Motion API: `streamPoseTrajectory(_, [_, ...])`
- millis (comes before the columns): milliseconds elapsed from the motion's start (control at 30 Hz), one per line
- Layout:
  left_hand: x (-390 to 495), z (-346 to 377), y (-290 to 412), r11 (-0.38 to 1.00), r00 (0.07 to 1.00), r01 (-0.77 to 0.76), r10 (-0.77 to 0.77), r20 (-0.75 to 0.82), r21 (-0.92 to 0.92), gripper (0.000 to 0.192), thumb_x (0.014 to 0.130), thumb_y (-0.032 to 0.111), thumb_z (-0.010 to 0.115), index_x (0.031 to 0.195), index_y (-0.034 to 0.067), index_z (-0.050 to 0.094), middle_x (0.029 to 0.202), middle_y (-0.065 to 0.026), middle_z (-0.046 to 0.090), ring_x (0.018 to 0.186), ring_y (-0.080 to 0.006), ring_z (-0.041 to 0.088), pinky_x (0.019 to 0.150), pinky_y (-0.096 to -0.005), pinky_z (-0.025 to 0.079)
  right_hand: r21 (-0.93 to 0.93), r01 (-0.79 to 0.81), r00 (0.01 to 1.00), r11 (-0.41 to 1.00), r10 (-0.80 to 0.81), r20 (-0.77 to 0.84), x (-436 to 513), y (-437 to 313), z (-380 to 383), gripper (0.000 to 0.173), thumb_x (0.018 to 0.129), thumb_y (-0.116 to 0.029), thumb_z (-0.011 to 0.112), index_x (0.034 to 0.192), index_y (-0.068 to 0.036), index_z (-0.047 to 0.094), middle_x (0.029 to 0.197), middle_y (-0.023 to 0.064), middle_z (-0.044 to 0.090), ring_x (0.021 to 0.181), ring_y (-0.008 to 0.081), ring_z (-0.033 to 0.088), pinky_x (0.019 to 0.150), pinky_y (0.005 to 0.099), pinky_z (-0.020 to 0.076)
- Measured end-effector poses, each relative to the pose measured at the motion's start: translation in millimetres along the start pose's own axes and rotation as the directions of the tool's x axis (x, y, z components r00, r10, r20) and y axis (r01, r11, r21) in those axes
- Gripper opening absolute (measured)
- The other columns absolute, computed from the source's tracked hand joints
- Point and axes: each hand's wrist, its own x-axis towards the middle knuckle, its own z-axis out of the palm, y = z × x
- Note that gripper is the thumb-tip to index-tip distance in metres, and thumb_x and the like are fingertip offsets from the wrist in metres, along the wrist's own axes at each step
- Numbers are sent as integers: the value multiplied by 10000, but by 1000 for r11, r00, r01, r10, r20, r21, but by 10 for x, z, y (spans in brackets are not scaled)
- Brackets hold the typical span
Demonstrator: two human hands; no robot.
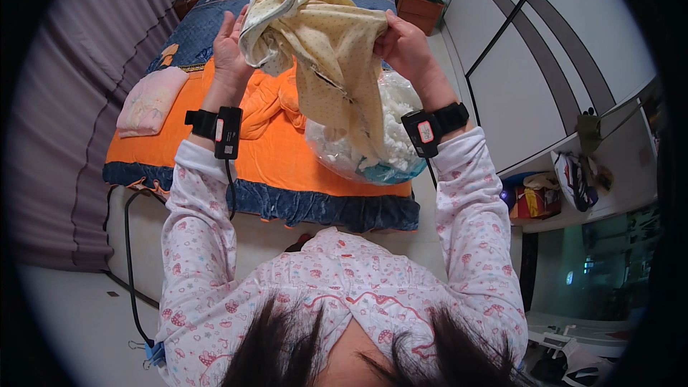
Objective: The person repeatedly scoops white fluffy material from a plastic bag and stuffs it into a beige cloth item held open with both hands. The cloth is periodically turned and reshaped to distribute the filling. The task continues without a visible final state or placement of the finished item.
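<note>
A pale yellow cloth cover with small dots (338,54) hangs between my hands above the bed, with a dark slit or zipper line down its middle and a light-edged rim at its left end. My left hand (232,48) is at that left end, with its thumb raised; part of its fingers lies behind the cloth. My right hand (403,43) pinches the cloth's upper right corner. Behind and below the cloth, a clear plastic bag of white fluffy stuffing (398,134) rests on the orange blanket (279,161) at the bed's near right.
A folded pink blanket (152,101) lies at the bed's left edge. Purple curtains (59,118) hang at left. To the right stand a wardrobe (516,64), a wooden nightstand (418,9) and a shelf with bags (537,196). A black cable (129,258) loops at lower left.
</note>
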Motion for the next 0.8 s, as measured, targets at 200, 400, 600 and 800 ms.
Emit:
streamPoseTrajectory(200, [-73, -90, -10, 989, 985, 140, -135, 110, -38, 364, 920, 96, 482, 1246, -55, 421, 1170, -187, 546, 1043, -274, 587, 934, -389, 483, 5, 24, 999, 1000, -24, 35, -109, -88, 204, 327, 963, -309, 431, 1068, -19, 540, 1034, 99, 612, 952, 197, 591, 867, 340, 462])
streamPoseTrajectory(400, [-212, -43, -106, 971, 966, 239, -240, 98, 21, 494, 941, 312, 447, 1298, -25, 386, 1240, -179, 511, 1133, -279, 522, 975, -391, 437, -324, 144, 988, 935, -116, 104, -258, -50, 360, 90, 802, -101, 682, 832, -64, 605, 810, -37, 589, 736, 35, 535, 689, 189, 444])
streamPoseTrajectory(600, [-358, 134, -434, 935, 912, 343, -354, 209, 87, 573, 907, 438, 498, 1293, 21, 425, 1276, -160, 495, 1146, -259, 513, 963, -395, 441, -619, 314, 949, 720, -211, 236, -330, 107, 488, 245, 709, -33, 730, 679, -65, 489, 795, -60, 434, 719, 47, 420, 660, 191, 362])
streamPoseTrajectory(800, [-294, 50, -583, 932, 923, 350, -361, 131, 95, 410, 968, 253, 385, 1289, 0, 417, 1230, -153, 533, 1069, -267, 568, 935, -392, 469, -738, 349, 937, 578, -218, 272, -388, 204, 466, 177, 689, 5, 709, 724, -45, 543, 952, -33, 526, 850, 66, 492, 764, 197, 402])
